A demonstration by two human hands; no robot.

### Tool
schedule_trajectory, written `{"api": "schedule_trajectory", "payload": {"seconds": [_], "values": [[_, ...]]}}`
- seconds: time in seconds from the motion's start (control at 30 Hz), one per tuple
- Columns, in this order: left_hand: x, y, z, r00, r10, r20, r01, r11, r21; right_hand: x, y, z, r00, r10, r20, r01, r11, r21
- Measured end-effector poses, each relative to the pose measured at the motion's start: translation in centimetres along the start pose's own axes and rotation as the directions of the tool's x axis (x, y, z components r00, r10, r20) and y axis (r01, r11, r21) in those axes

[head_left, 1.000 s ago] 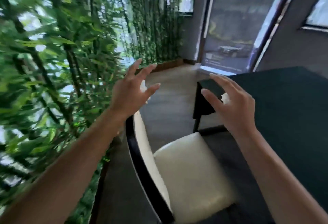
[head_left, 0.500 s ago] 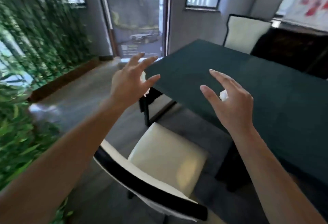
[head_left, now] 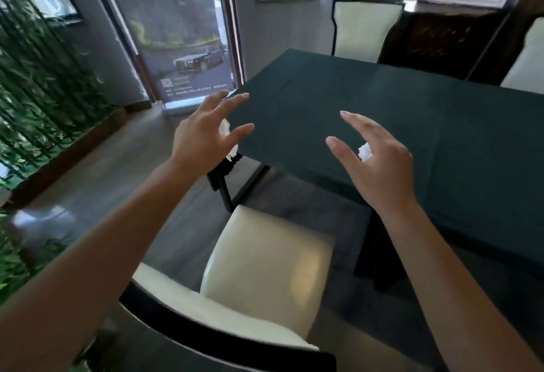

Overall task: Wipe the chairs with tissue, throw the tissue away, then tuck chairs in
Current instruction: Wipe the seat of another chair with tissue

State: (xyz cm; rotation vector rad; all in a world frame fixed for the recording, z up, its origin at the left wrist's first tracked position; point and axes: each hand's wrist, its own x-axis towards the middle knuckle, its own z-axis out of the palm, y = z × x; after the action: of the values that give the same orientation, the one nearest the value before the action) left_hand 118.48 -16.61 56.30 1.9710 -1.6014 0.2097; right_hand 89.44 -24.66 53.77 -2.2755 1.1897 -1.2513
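A cream-cushioned chair [head_left: 265, 265] with a black frame stands below me, pulled out from the table [head_left: 368, 112], which wears a dark green cloth. My left hand [head_left: 203, 136] hovers over the table's near corner, fingers spread, with a wad of white tissue [head_left: 225, 130] tucked in the palm. My right hand [head_left: 376, 159] floats above the cloth, thumb and forefinger extended, a small white tissue ball [head_left: 365, 151] held by the curled fingers. Both hands are well above the chair seat.
Two more cream chairs stand at the far side [head_left: 365, 32] and far right [head_left: 527, 65] of the table. A bamboo plant wall [head_left: 38, 83] lines the left. A standing banner [head_left: 179, 32] is by the door. Grey floor lies left of the chair.
My view has swung right, from the plant wall to the table and far chairs. Both hands keep the same raised pose with tissue in them.
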Motion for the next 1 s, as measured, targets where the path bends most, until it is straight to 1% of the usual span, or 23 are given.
{"api": "schedule_trajectory", "payload": {"seconds": [0.07, 0.2, 0.3, 0.4, 0.47, 0.53, 0.63, 0.77, 0.93, 1.0], "values": [[0.9, 0.0, 0.6, 0.998, 0.058, 0.028, -0.058, 0.998, -0.007, -0.2, 0.3, -0.6, 0.998, 0.058, -0.011, -0.058, 0.998, -0.004], [3.9, 0.2, 2.4, 0.993, 0.101, 0.067, -0.095, 0.991, -0.09, -1.1, 0.9, -2.0, 0.981, 0.142, -0.135, -0.148, 0.989, -0.029], [4.2, 0.2, 3.9, 0.978, 0.172, 0.115, -0.153, 0.976, -0.156, -2.4, 0.8, -2.2, 0.95, 0.232, -0.21, -0.246, 0.968, -0.044], [3.3, -0.8, 3.9, 0.965, 0.231, 0.124, -0.196, 0.949, -0.246, -3.5, -0.8, -0.1, 0.927, 0.299, -0.224, -0.324, 0.943, -0.081], [3.5, -1.6, 3.0, 0.951, 0.289, 0.112, -0.253, 0.932, -0.261, -3.9, -2.8, 1.9, 0.92, 0.315, -0.234, -0.347, 0.931, -0.115], [4.6, -2.9, 2.4, 0.943, 0.317, 0.106, -0.28, 0.922, -0.27, -3.8, -4.7, 3.6, 0.915, 0.314, -0.254, -0.353, 0.927, -0.126], [5.5, -5.6, 1.9, 0.943, 0.312, 0.116, -0.267, 0.917, -0.298, -3.9, -7.0, 5.3, 0.908, 0.322, -0.27, -0.365, 0.922, -0.129], [5.6, -8.4, 2.2, 0.948, 0.291, 0.127, -0.234, 0.911, -0.339, -3.8, -8.8, 6.2, 0.907, 0.318, -0.277, -0.374, 0.91, -0.18], [6.0, -10.0, 2.9, 0.964, 0.221, 0.148, -0.164, 0.933, -0.321, -2.9, -7.5, 7.0, 0.914, 0.313, -0.259, -0.362, 0.916, -0.172], [5.5, -10.4, 2.8, 0.964, 0.214, 0.16, -0.157, 0.938, -0.307, -2.7, -6.7, 8.0, 0.915, 0.321, -0.244, -0.364, 0.918, -0.157]]}}
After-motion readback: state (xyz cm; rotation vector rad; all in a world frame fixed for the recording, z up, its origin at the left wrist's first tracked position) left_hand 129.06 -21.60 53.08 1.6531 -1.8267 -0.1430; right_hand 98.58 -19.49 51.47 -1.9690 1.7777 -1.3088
